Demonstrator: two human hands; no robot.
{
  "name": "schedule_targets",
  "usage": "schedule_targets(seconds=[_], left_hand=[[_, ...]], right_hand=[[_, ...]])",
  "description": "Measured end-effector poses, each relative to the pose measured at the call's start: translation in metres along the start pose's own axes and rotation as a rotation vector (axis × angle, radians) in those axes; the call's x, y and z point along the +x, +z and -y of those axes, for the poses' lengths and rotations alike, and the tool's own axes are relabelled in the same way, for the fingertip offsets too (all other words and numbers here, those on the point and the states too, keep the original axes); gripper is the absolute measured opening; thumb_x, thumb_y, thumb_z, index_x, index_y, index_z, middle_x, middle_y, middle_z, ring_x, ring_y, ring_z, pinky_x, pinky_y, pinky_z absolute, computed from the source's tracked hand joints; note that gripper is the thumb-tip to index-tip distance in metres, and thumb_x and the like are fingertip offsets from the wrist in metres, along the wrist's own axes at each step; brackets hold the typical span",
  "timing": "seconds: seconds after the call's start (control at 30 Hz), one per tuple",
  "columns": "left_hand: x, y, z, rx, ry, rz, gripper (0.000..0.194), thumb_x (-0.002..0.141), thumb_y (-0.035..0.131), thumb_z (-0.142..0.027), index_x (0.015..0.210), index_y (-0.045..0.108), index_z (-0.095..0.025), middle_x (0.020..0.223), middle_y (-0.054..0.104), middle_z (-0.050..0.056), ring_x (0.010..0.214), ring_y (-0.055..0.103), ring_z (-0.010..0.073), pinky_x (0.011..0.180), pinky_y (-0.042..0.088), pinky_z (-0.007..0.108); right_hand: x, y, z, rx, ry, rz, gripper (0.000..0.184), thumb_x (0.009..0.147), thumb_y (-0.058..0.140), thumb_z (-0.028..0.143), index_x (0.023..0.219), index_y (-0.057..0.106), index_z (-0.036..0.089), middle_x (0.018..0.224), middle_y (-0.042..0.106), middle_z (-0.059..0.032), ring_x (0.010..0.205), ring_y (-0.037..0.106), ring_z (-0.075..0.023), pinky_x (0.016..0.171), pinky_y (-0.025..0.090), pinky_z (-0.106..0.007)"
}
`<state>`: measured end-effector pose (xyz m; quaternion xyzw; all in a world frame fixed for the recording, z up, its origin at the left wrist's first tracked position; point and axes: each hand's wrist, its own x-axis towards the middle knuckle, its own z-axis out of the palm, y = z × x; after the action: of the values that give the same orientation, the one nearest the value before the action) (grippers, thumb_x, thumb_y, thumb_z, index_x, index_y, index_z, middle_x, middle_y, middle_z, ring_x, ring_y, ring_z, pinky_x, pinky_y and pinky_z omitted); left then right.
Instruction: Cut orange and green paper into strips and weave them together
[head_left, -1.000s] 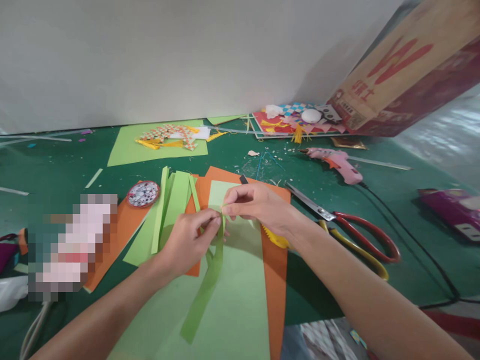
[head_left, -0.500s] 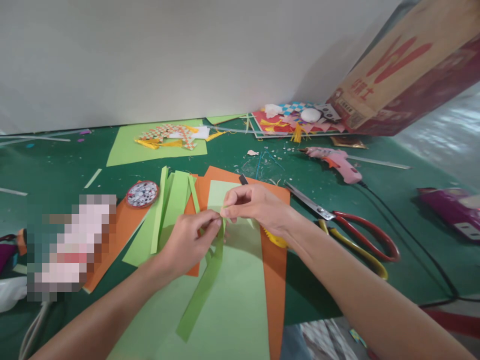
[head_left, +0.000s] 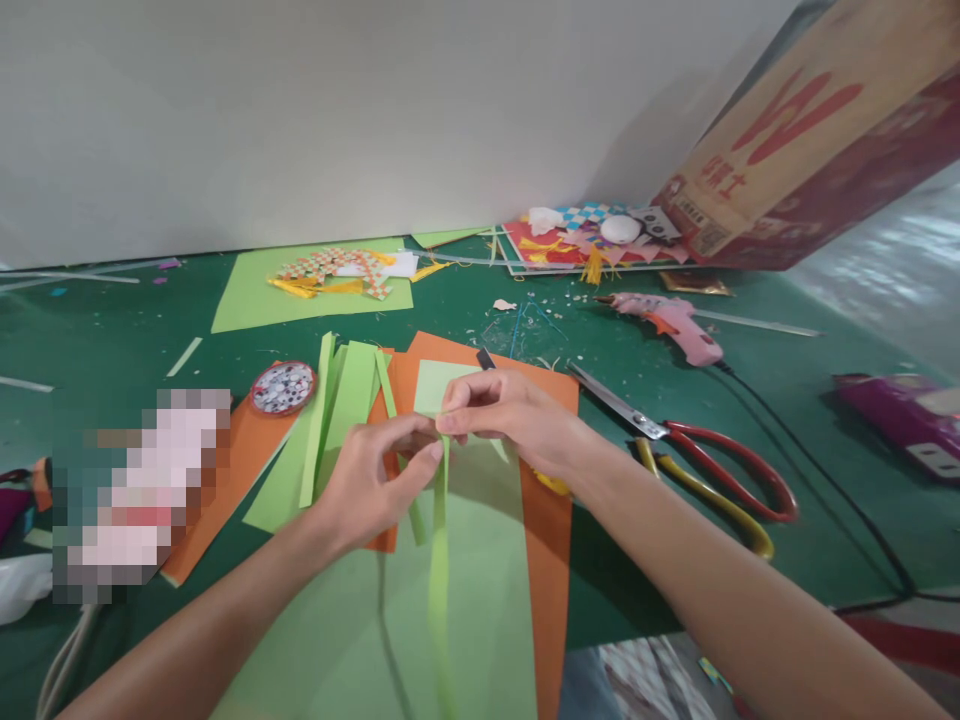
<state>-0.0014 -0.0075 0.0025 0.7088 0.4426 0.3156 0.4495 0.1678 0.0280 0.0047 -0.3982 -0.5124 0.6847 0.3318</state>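
Note:
My right hand (head_left: 514,415) is closed in a pinch on the upper end of a narrow light-green paper strip (head_left: 440,560). The strip hangs edge-on over a pale green sheet (head_left: 480,600). My left hand (head_left: 382,475) is beside it, with thumb and index finger apart; its fingertips are close to the pinched end, and whether they touch it is hard to see. Another short green piece (head_left: 418,520) shows below my left thumb. Several cut green strips (head_left: 349,400) lie left of my hands, over orange paper (head_left: 551,560) and green paper.
Large scissors (head_left: 660,430) with red and yellow handles lie right of my right hand. Beyond them are a pink glue gun (head_left: 686,328) and its black cord. A round pin case (head_left: 283,387) sits left. Woven paper pieces (head_left: 337,270) and a paper bag (head_left: 810,140) stand farther back.
My left thumb and index finger have parted from their pinch. The hanging strip has swung from a slant to the lower left into a nearly vertical, edge-on position. My right hand keeps its pinch.

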Motion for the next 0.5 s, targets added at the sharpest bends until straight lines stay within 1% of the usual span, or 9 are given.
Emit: schedule_targets(seconds=[0.1,0.23,0.33,0.5], left_hand=[[-0.0006,-0.0005,0.0000,-0.019,0.007,0.011,0.019,0.084,0.047,-0.027,0.083,0.063,-0.016,0.072,0.068,0.003,0.064,0.063,0.0139,0.063,0.049,0.025],[0.0002,0.0005,-0.0022,-0.016,-0.007,0.012,0.018,0.084,0.049,-0.028,0.080,0.063,-0.016,0.067,0.068,0.002,0.062,0.064,0.0136,0.063,0.050,0.024],[0.0009,0.0025,-0.0035,-0.008,-0.050,-0.014,0.019,0.083,0.052,-0.029,0.076,0.063,-0.015,0.065,0.068,0.003,0.060,0.065,0.0147,0.062,0.052,0.026],[-0.0003,0.0049,-0.0040,-0.082,-0.078,-0.024,0.019,0.084,0.052,-0.027,0.077,0.064,-0.014,0.067,0.069,0.003,0.057,0.067,0.0144,0.059,0.054,0.025]], right_hand=[[-0.0005,0.0005,0.0001,0.010,-0.020,-0.005,0.025,0.057,0.077,0.028,0.049,0.056,0.018,0.052,0.054,0.0036,0.052,0.048,-0.0087,0.053,0.033,-0.026],[-0.0006,0.0014,-0.0012,0.041,-0.002,0.031,0.024,0.057,0.077,0.029,0.051,0.057,0.018,0.053,0.054,0.0033,0.051,0.051,-0.0102,0.055,0.038,-0.027],[-0.0001,0.0034,-0.0025,0.066,-0.005,0.031,0.025,0.057,0.078,0.029,0.051,0.057,0.018,0.053,0.054,0.0027,0.052,0.051,-0.0103,0.055,0.039,-0.028],[0.0001,0.0057,-0.0030,0.103,-0.020,0.029,0.026,0.057,0.078,0.031,0.049,0.057,0.018,0.053,0.052,0.0026,0.053,0.048,-0.0099,0.053,0.039,-0.028]])
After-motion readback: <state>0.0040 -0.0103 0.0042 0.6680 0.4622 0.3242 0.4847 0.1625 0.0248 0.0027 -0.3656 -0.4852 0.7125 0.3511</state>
